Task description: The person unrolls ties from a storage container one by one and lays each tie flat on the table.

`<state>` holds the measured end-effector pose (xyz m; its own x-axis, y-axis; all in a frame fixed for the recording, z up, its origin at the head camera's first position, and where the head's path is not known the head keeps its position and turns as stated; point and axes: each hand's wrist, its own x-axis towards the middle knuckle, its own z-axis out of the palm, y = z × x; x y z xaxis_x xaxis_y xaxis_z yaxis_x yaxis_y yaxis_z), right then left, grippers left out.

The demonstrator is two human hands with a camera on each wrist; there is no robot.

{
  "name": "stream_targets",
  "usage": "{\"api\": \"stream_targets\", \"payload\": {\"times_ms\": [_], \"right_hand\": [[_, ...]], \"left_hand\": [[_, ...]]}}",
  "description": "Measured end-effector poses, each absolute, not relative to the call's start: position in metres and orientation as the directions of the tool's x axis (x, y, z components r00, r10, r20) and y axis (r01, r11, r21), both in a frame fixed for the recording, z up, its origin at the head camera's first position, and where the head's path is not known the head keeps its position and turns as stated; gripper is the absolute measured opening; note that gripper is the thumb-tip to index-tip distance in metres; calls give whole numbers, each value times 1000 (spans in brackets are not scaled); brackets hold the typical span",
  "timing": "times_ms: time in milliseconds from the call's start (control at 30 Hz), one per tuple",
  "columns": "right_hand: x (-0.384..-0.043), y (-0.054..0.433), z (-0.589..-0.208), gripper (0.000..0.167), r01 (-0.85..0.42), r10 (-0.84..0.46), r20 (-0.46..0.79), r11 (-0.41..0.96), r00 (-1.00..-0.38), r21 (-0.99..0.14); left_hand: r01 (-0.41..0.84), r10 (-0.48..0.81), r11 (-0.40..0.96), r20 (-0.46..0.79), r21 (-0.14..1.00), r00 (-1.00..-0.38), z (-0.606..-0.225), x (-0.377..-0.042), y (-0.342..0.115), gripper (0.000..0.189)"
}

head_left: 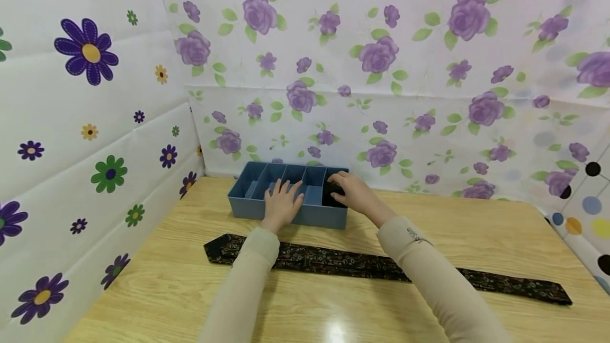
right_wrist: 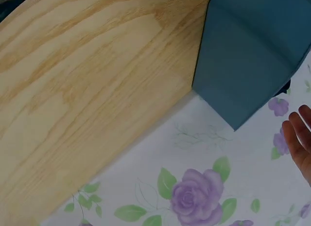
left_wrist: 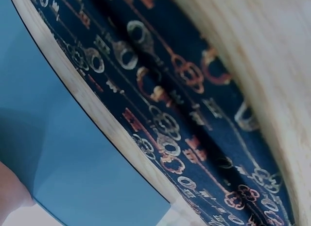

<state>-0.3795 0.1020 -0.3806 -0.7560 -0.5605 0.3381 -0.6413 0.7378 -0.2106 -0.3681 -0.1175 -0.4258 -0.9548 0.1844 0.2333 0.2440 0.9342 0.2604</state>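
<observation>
A blue divided box (head_left: 290,215) stands at the back of the table, with a black item (head_left: 331,195) in its rightmost compartment; its kind cannot be told. My left hand (head_left: 282,204) rests at the box's front rim, fingers spread over the middle compartments. Over the rightmost compartment is my right hand (head_left: 355,192), thumb and fingers apart above the black item. In the right wrist view its fingers (right_wrist: 297,133) are gently bent, beside the box wall (right_wrist: 243,60). A dark necktie (head_left: 333,261) with a key pattern lies flat across the table in front of the box, partly under both forearms.
The wooden table (head_left: 476,226) extends to the right of the box. Behind it hangs a cloth with purple roses (head_left: 376,57), close to the box's back. Another flowered cloth (head_left: 114,131) borders the left side.
</observation>
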Motion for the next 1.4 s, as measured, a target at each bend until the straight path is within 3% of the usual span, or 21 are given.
{"api": "stream_targets", "payload": {"times_ms": [433,633,700,867,1033,1167,1400], "right_hand": [[-395,87,-392,53,-595,-573,255,803,-779,-12],[-400,82,-392,46,-593,-607,161,794,-778,129],[-403,83,-395,43,-597,-606,144,795,-782,106],[-424,92,-415,37,-615,-595,174,783,-785,-96],[-411,90,-402,35,-509,-504,80,836,-860,-203],[-405,88,-400,35,-466,-462,70,860,-884,-206],[-406,85,-407,31,-525,-504,158,839,-849,-145]], "left_hand": [[246,181,933,248,263,-952,-424,-363,-121,46],[241,171,931,254,274,-952,-424,-364,-122,46],[230,168,935,233,270,-958,-424,-364,-121,47],[226,169,937,220,265,-961,-423,-366,-116,47],[226,167,940,236,255,-957,-422,-369,-115,47],[219,162,943,229,250,-960,-423,-370,-115,47],[201,149,949,219,241,-964,-423,-368,-115,46]]}}
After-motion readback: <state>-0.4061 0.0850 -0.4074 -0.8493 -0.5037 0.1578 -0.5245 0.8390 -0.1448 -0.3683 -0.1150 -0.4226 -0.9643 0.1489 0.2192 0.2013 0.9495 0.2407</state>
